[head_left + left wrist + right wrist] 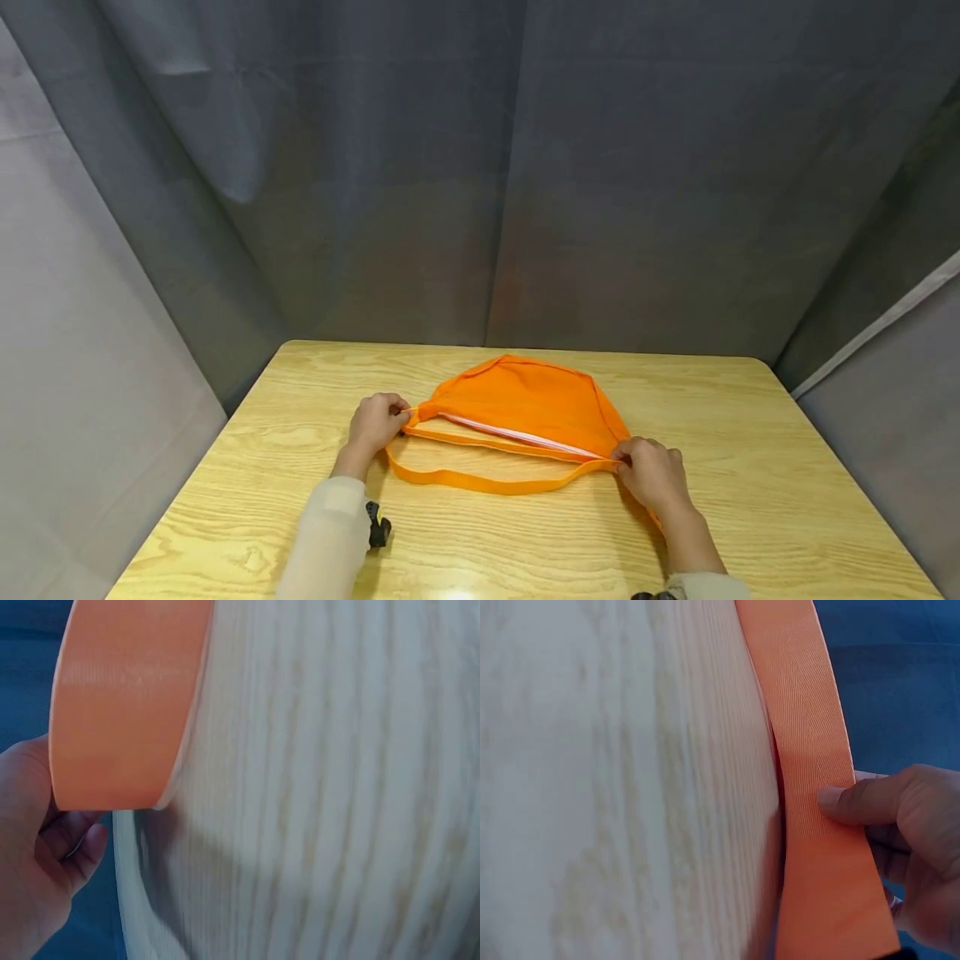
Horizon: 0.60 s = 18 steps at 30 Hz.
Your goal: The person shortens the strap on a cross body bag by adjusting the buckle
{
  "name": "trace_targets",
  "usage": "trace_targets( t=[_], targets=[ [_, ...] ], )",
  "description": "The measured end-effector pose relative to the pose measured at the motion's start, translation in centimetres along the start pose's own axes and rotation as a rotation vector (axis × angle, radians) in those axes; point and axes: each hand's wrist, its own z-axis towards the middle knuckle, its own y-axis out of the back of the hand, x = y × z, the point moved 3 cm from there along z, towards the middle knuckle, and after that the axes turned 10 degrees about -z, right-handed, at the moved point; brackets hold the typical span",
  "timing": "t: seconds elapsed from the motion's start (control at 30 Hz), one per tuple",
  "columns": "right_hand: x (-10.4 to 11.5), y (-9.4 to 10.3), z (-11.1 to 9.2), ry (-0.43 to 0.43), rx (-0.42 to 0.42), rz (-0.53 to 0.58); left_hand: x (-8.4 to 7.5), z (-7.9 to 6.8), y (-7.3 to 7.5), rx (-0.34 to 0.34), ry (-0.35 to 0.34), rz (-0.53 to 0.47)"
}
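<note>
An orange waist bag (528,400) of half-moon shape lies flat over the table, with a pale zipper (517,434) along its straight near edge. Its orange strap (487,483) loops toward me in front of the zipper. At the bag's left end, my left hand (377,423) pinches the corner where the strap joins. My right hand (654,473) grips the right end. In the right wrist view the thumb (840,802) presses on the flat strap (817,750). In the left wrist view the strap (127,712) hides part of the left fingers.
The wood-grain table (247,517) reaches out on both sides of the bag. Dark grey curtains (637,192) stand behind its far edge, with lighter grey cloth (75,375) at the left. A small black device (378,527) sits at the left wrist.
</note>
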Motion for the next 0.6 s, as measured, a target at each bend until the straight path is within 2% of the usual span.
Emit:
trace_targets(
  t=[0.13, 0.27, 0.43, 0.6],
  targets=[
    [0.5, 0.0, 0.1, 0.013, -0.02, -0.072, 0.1, -0.3, 0.0, -0.009, 0.022, -0.031],
    [2.2, -0.2, 0.1, 0.068, -0.019, -0.091, 0.4, -0.3, -0.1, -0.016, 0.036, -0.088],
    [4.7, -1.2, 0.4, 0.113, 0.034, 0.08, 1.0, -0.4, -0.3, -0.038, 0.049, -0.19],
    [5.8, -2.7, 0.7, 0.048, 0.089, 0.277, 1.3, -0.4, -0.6, -0.041, 0.06, -0.282]
  ],
)
